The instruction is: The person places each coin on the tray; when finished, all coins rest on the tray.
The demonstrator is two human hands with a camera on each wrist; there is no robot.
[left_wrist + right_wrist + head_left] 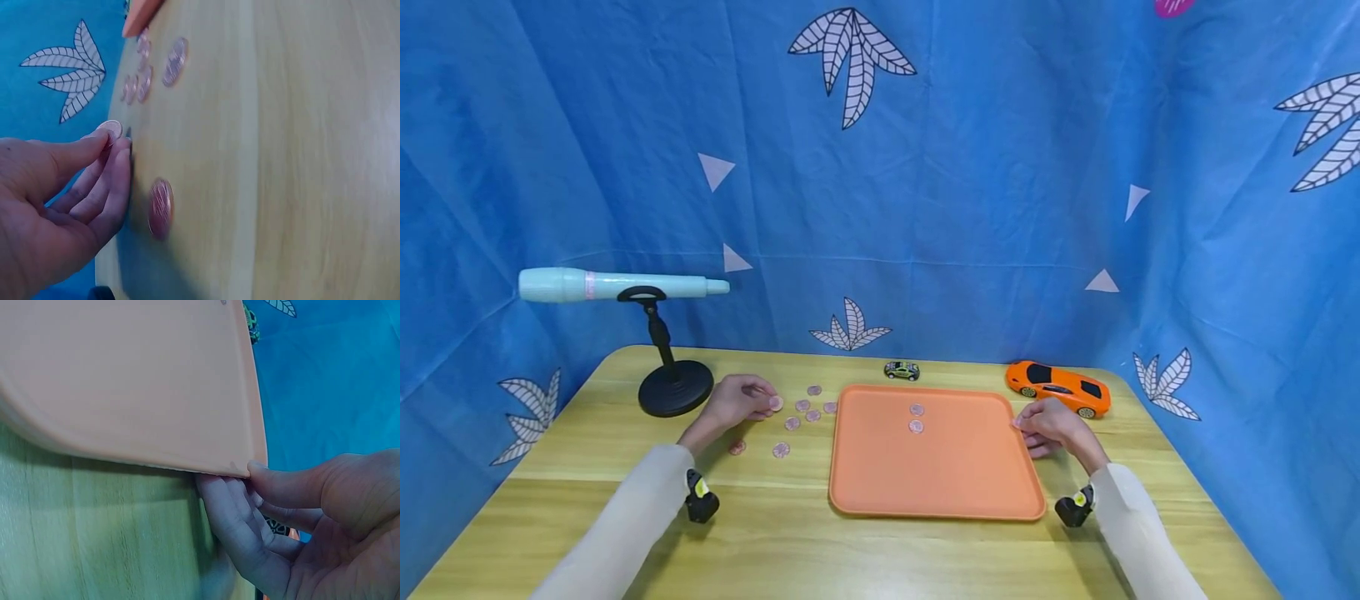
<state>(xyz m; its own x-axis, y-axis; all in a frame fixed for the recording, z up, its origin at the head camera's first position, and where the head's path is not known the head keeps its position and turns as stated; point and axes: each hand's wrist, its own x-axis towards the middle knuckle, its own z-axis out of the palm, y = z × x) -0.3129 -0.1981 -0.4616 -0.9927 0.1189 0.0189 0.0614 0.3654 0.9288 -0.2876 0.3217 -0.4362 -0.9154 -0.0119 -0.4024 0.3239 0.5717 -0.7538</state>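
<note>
Between thumb and fingertips my left hand [740, 401] pinches a copper-coloured coin [111, 130], held just above the table. Several similar coins lie flat around it; one coin [160, 209] is close under the fingers in the left wrist view, and another coin [781, 450] lies nearer the front. My right hand [1051, 423] grips the right rim of an orange tray [880, 492], thumb on top and fingers beneath the edge. Inside the tray, two coins [916, 426] lie one behind the other near its back middle.
A light blue microphone [617, 285] rests on a black stand [675, 387] at the back left. A small patterned toy car [902, 371] stands behind the tray, and an orange toy car [1057, 389] sits behind my right hand. Blue patterned cloth [910, 208] hangs around the wooden table.
</note>
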